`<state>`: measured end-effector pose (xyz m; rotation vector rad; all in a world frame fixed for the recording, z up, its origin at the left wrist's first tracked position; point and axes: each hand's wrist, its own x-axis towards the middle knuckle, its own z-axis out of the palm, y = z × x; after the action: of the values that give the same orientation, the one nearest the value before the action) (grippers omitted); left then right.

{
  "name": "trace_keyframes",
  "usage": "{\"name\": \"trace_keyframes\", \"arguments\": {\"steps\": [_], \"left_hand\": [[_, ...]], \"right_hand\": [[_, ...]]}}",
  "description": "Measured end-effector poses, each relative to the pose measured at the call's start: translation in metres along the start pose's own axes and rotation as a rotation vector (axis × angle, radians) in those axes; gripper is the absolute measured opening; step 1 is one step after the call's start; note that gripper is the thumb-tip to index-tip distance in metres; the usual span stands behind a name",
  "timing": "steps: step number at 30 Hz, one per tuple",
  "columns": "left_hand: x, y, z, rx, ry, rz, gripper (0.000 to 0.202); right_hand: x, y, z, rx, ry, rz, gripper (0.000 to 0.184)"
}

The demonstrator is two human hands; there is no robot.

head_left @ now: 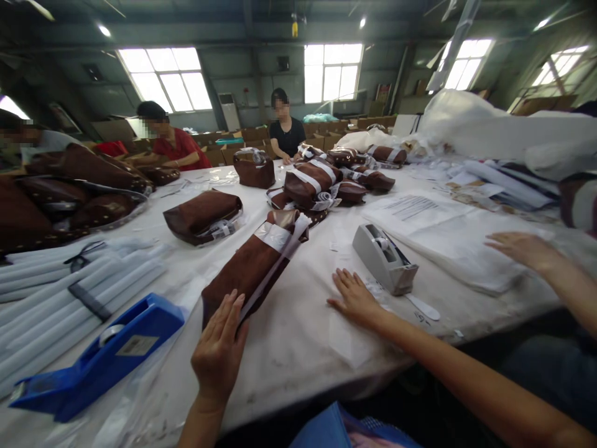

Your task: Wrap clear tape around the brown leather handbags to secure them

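Observation:
My left hand (217, 348) rests against the near end of a long brown bag (247, 270), its fingers stretched out along the side. A white-and-clear wrap band (273, 235) goes round the bag near its far end, and a pale strip runs along its right side. To the right, my right hand (353, 297) lies flat on the table with fingers spread, over what looks like thin clear plastic. A grey tape dispenser (387, 255) stands just beyond it. At lower left is a blue tape dispenser (112, 354), apart from my left hand.
White rolls (51, 305) lie at left beside brown bags (93, 208). Another brown bag (203, 214) and a pile of wrapped bags (312, 180) are farther back. A co-worker's hand (522, 247) is over white plastic sheets (438, 236) at right. Several people work across the table.

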<state>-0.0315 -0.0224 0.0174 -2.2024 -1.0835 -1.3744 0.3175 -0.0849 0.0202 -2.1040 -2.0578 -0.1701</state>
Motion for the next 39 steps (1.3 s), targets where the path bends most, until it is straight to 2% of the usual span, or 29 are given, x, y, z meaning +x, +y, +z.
{"name": "trace_keyframes", "arguments": {"steps": [2,4,7,10,12,16,18,21,24,26,28,30,33,35,37,39], "left_hand": [[0.004,-0.005,-0.003,0.004,0.030,-0.066,0.068],[0.007,-0.010,-0.005,0.013,0.062,-0.120,0.069],[0.009,-0.016,-0.008,0.024,0.097,-0.165,0.071],[0.009,-0.020,-0.009,0.023,0.095,-0.183,0.072],[0.009,-0.022,-0.010,0.020,0.088,-0.188,0.071],[0.009,-0.024,-0.011,0.012,0.093,-0.173,0.071],[0.010,-0.024,-0.012,0.009,0.096,-0.168,0.072],[0.011,-0.024,-0.012,0.009,0.095,-0.171,0.072],[0.012,-0.025,-0.013,0.018,0.097,-0.175,0.071],[0.012,-0.026,-0.013,0.016,0.103,-0.176,0.070],[0.012,-0.027,-0.013,0.012,0.109,-0.176,0.070],[0.012,-0.027,-0.013,0.014,0.118,-0.174,0.070],[0.012,-0.028,-0.013,0.012,0.128,-0.182,0.069],[0.012,-0.028,-0.013,0.000,0.123,-0.199,0.068],[0.012,-0.028,-0.013,-0.008,0.120,-0.209,0.067],[0.011,-0.027,-0.013,-0.008,0.114,-0.215,0.068]], "right_hand": [[-0.002,-0.021,0.002,0.077,-0.098,-0.129,0.073],[-0.006,-0.044,-0.001,0.193,-0.181,-0.316,0.074],[0.001,-0.073,-0.007,0.341,-0.263,-0.557,0.073],[0.024,-0.092,-0.003,0.414,-0.253,-0.658,0.051],[0.042,-0.101,0.005,0.427,-0.157,-0.626,0.036],[0.068,-0.115,0.024,0.335,0.073,-0.482,0.036],[0.078,-0.120,0.031,0.278,0.068,-0.457,0.046],[0.094,-0.129,0.034,0.221,0.046,-0.540,0.055],[0.105,-0.135,0.031,0.192,0.143,-0.569,0.064],[0.108,-0.134,0.029,0.210,0.206,-0.504,0.063],[0.110,-0.127,0.028,0.252,0.247,-0.386,0.053],[0.116,-0.115,0.028,0.251,0.239,-0.234,0.045],[0.131,-0.096,0.025,0.160,0.087,-0.125,0.041],[0.143,-0.089,0.022,0.133,-0.012,-0.151,0.028],[0.158,-0.090,0.017,0.141,-0.050,-0.205,0.015],[0.176,-0.098,0.011,0.147,-0.052,-0.252,0.014]]}}
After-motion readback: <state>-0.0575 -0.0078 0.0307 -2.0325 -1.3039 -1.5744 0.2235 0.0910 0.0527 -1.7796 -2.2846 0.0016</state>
